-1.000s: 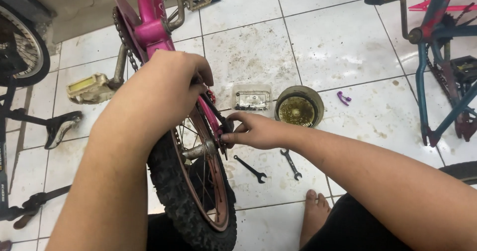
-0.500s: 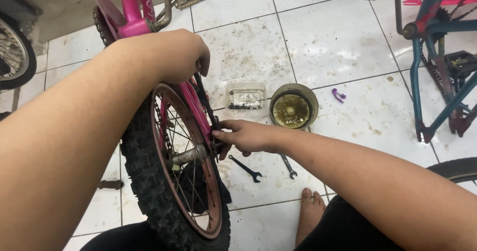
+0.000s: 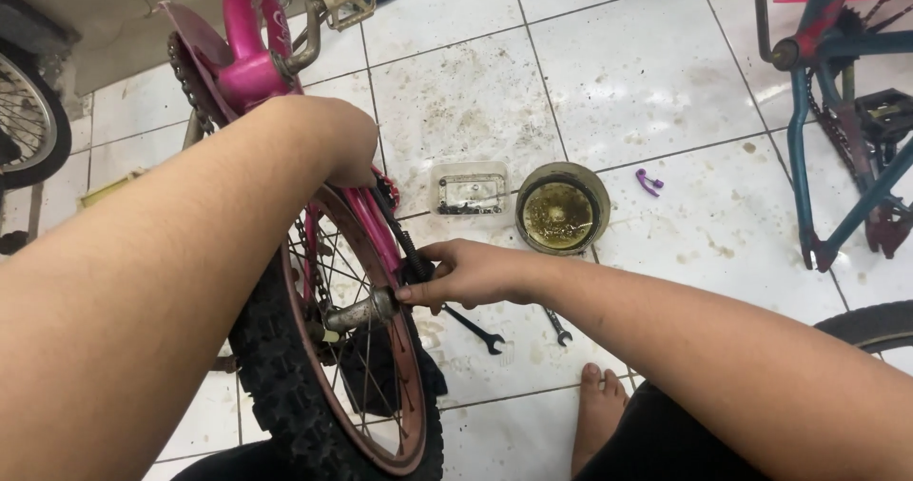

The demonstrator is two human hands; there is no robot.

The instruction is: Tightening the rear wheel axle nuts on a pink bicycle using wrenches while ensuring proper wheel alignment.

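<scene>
Left hand: the left hand (image 3: 333, 143) rests on the pink frame (image 3: 249, 58) of the small bicycle, just above the rear wheel (image 3: 323, 376); its fingers curl down behind the frame and are hidden, so I cannot tell whether they clench anything.
Right hand: the right hand (image 3: 466, 274) reaches in from the right, level with the wheel's middle; the fingers (image 3: 411, 293) are pinched on the end of the metal hub axle (image 3: 366, 310), thumb and forefinger touching it.
Hub axle: a dull grey stub sticking out of the wheel's centre, directly left of the right fingers, between the spokes and the pink stay.
Wheel: knobby black tyre, reddish rim, upright, below the left hand and left of the right fingers.
Chain: runs along the pink stay from just under the left hand down to the right fingers.
Wrenches: two dark wrenches (image 3: 475, 331) lie on the floor just below and right of the right fingers, apart from them.
Plastic tray: a clear rectangular tray (image 3: 468, 191) holding small dark parts sits on the tiles above the right hand.
Round tin: an open round tin (image 3: 562, 210) with yellowish grease stands just beside the tray, to its right.
Floor: white tiles (image 3: 666, 72), stained and gritty.
Bare foot: a bare foot (image 3: 599, 419) rests on the tiles below the right forearm.
Blue bicycle: a blue frame (image 3: 823, 110) stands well apart, far right of both hands.
</scene>
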